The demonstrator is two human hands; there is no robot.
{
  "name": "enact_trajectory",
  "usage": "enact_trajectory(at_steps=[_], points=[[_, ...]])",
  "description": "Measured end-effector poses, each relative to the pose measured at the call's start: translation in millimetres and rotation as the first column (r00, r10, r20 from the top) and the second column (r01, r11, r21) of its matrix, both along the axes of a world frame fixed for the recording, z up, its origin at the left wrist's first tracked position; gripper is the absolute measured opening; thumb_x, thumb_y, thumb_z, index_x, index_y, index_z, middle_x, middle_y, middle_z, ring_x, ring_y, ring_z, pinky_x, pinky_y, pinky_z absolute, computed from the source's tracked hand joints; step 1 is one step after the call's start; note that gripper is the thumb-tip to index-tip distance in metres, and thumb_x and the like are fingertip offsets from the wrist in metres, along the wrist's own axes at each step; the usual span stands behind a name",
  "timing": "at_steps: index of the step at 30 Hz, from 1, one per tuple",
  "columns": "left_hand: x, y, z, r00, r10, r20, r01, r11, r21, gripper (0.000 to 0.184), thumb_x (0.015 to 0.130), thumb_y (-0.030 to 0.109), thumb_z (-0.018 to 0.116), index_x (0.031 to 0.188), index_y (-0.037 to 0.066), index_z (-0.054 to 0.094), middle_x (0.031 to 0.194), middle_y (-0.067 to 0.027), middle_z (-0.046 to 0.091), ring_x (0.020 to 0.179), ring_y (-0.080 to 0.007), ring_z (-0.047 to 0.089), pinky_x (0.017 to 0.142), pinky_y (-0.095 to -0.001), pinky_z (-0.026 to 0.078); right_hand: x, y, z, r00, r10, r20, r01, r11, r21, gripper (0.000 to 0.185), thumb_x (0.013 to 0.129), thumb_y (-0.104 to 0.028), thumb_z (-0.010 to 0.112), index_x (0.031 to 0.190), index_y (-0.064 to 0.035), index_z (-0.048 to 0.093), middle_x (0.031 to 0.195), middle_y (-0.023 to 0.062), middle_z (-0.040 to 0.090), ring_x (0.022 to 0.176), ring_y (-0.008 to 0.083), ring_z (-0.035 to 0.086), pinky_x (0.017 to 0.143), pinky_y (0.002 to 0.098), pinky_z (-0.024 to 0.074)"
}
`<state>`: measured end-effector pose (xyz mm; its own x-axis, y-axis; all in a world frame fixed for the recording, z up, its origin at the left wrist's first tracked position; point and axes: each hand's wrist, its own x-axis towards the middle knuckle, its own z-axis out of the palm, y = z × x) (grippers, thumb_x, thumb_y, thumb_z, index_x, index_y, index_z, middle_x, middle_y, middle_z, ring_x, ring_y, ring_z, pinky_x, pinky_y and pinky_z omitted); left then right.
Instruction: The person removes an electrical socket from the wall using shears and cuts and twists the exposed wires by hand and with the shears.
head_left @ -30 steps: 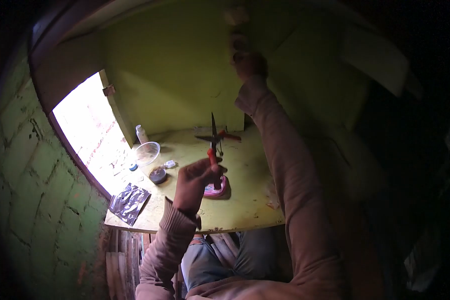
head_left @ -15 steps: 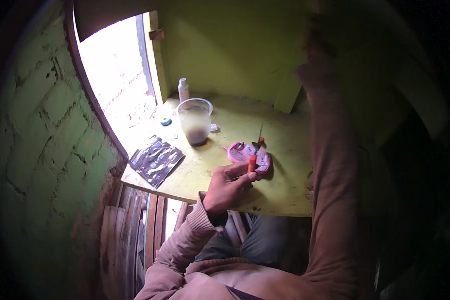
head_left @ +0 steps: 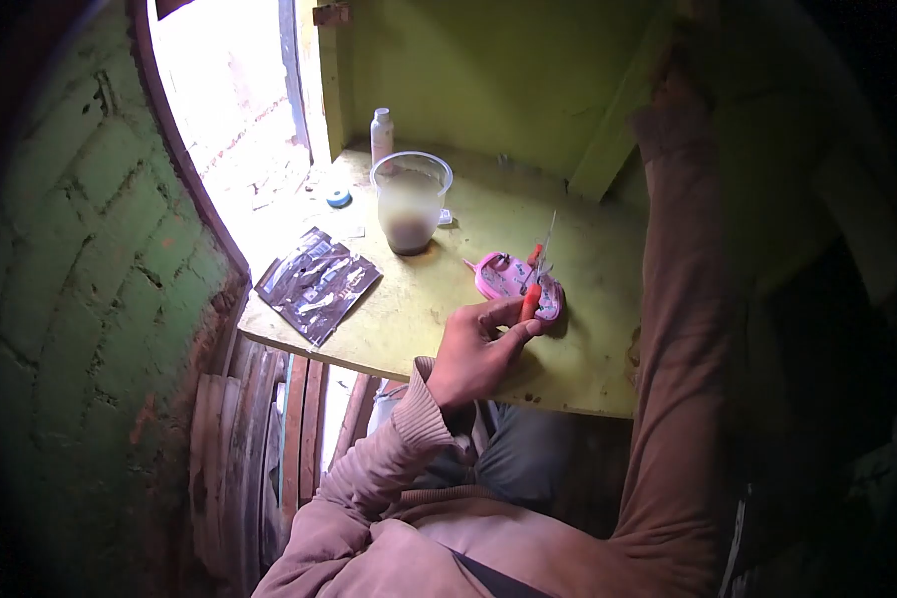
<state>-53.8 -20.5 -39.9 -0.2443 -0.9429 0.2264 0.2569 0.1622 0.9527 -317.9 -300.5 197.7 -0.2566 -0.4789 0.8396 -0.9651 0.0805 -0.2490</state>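
Observation:
My left hand [head_left: 483, 344] is closed on the red handle of a pair of scissors [head_left: 532, 299], whose blades point up and away. Just beyond the fingers, a pink patterned case [head_left: 508, 275] lies on the table, partly covered by the scissors. My right arm stretches far up and forward at the right, and my right hand [head_left: 680, 92] is near the dark upper wall. Shadow and blur hide its fingers and anything in them.
On the yellow-green table [head_left: 429, 349] stand a clear cup with dark contents [head_left: 409, 214] and a white bottle [head_left: 382, 138]. A blue cap [head_left: 339, 197] and a dark shiny packet [head_left: 319, 286] lie at the left. A brick wall [head_left: 90, 269] borders the left side.
The view has swung down and right. My left hand with the scissors has come lower, close to the pink case. My right hand remains raised but is now darker and less distinct.

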Motion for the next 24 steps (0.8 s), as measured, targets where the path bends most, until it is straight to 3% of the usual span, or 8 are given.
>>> enact_trajectory(at_steps=[13, 17, 20, 22, 23, 24], points=[[-2, 1, 4, 1.000, 0.002, -0.008, -0.001, 0.998, 0.070, 0.033, 0.089, 0.009, 0.071, 0.118, -0.006, 0.064, 0.101, -0.0102, 0.073, 0.093, -0.0101, 0.065, 0.086, -0.0270, 0.050, 7, 5, -2, 0.999, -0.035, 0.002, 0.036, 0.996, -0.078, 0.026, 0.087, -0.027, 0.062, 0.107, -0.0149, 0.072, 0.090, 0.0104, 0.072, 0.083, 0.0307, 0.068, 0.078, 0.0465, 0.0537], [-1, 3, 8, 0.999, 0.005, 0.041, -0.006, 0.999, 0.038, 0.032, 0.089, 0.008, 0.070, 0.117, -0.006, 0.064, 0.100, -0.0099, 0.073, 0.093, -0.0103, 0.064, 0.085, -0.0263, 0.050, 12, 5, 4, 0.998, -0.059, 0.022, 0.061, 0.993, -0.100, 0.026, 0.087, -0.028, 0.062, 0.107, -0.0148, 0.072, 0.090, 0.0102, 0.072, 0.083, 0.0305, 0.068, 0.078, 0.0470, 0.0535], [-1, 1, 5, 0.998, 0.038, 0.041, -0.038, 0.999, 0.005, 0.031, 0.089, 0.007, 0.070, 0.116, -0.006, 0.065, 0.095, -0.0072, 0.073, 0.087, -0.0076, 0.062, 0.078, -0.0234, 0.049, 14, 6, 9, 0.996, -0.068, 0.054, 0.074, 0.989, -0.127, 0.026, 0.088, -0.028, 0.062, 0.107, -0.0148, 0.072, 0.090, 0.0101, 0.071, 0.082, 0.0304, 0.068, 0.078, 0.0473, 0.0534], [0, -1, -1, 0.999, 0.023, 0.048, -0.024, 1.000, 0.011, 0.030, 0.089, 0.007, 0.070, 0.116, -0.006, 0.065, 0.094, -0.0066, 0.073, 0.086, -0.0068, 0.062, 0.077, -0.0229, 0.049, 11, 11, 10, 0.987, -0.024, 0.161, 0.052, 0.984, -0.170, 0.026, 0.088, -0.029, 0.062, 0.107, -0.0147, 0.072, 0.089, 0.0100, 0.071, 0.082, 0.0303, 0.068, 0.078, 0.0476, 0.0533], [-1, -1, -2, 0.998, 0.027, 0.058, -0.028, 0.999, 0.019, 0.030, 0.089, 0.007, 0.070, 0.115, -0.006, 0.065, 0.094, -0.0061, 0.073, 0.085, -0.0060, 0.061, 0.075, -0.0224, 0.049, 12, 23, 16, 0.642, 0.386, 0.662, -0.338, 0.918, -0.207, 0.031, 0.086, -0.032, 0.064, 0.113, -0.0175, 0.070, 0.100, 0.0082, 0.072, 0.094, 0.0303, 0.067, 0.084, 0.0504, 0.0516], [-2, -1, -2, 0.999, 0.036, 0.017, -0.036, 0.999, 0.007, 0.028, 0.089, 0.007, 0.069, 0.114, -0.006, 0.066, 0.094, -0.0061, 0.072, 0.083, -0.0059, 0.061, 0.073, -0.0219, 0.048, 5, 31, 14, 0.651, 0.380, 0.657, -0.324, 0.922, -0.212, 0.031, 0.086, -0.032, 0.064, 0.113, -0.0175, 0.070, 0.100, 0.0082, 0.072, 0.094, 0.0303, 0.067, 0.084, 0.0504, 0.0516]])
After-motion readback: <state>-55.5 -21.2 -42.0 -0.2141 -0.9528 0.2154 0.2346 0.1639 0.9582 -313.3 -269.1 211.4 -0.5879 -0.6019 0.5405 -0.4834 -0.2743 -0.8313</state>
